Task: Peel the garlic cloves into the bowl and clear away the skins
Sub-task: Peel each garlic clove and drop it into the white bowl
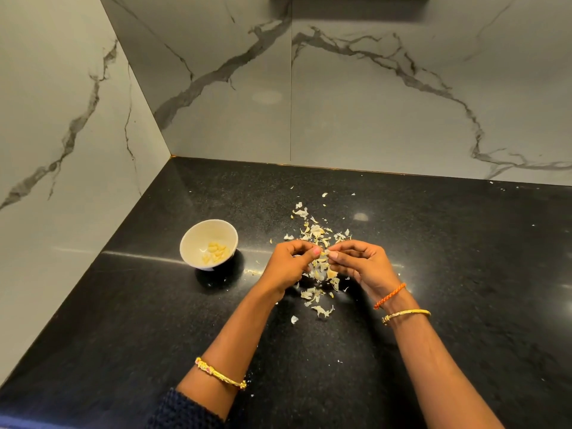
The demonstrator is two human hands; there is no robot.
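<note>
The person works over a black speckled surface [433, 274] set into a corner of marble-patterned wall panels [371, 103]. Both hands meet above a loose heap of garlic skins [318, 274]: the left hand [289, 261] and the right hand [359, 261] each have fingers curled inward, and together they pinch a small pale garlic clove [324, 252] between their fingertips, one on each side. How much skin remains on it is too small to tell. A white bowl [188, 243] stands to the left of the hands, apart from them, and holds a handful of peeled yellowish cloves [216, 250] at its bottom. Skin fragments lie scattered from near the back wall down to between the forearms, with a few stray flecks beside the bowl. In this inspector's judgement the clove is light, firm and somewhat slick once bared, so it is best held at its two ends while the skin is picked from the tip or root. The skins appear papery, dry and nearly weightless; they will likely drift at any quick motion and cling to fingers, so gathering calls for a slow sweep with the flat of a hand toward one pile rather than piece-by-piece picking. Peeling is judged still under way; clearing has not begun.
</note>
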